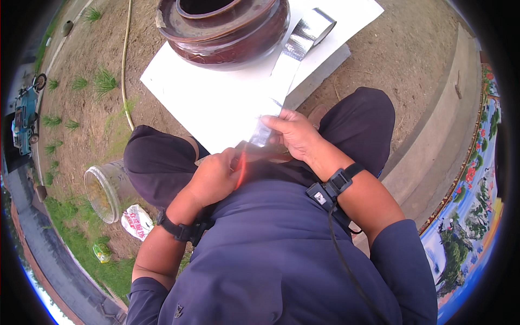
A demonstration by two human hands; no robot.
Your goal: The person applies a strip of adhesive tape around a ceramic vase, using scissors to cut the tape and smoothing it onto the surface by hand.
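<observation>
A roll of silver foil tape (310, 33) rests on the white board (187, 100), and its unrolled strip runs down toward me. My right hand (292, 131) pinches the strip near its loose end, thumb on top. Just left of that end, my left hand (214, 176) is closed around a thin orange-red thing (241, 169). Motion blur hides its kind. Past both hands, a dark brown glazed jar (233, 46) with a wide round rim stands on the board, left of the tape roll.
A grey slab (319, 76) shows under the board. Left of my knee lie a clear plastic tub (105, 192) and a white printed bag (137, 222). A pale hose (125, 59) crosses the dirt. A concrete ledge (433, 130) and a colourful painted wall (468, 216) run along the right.
</observation>
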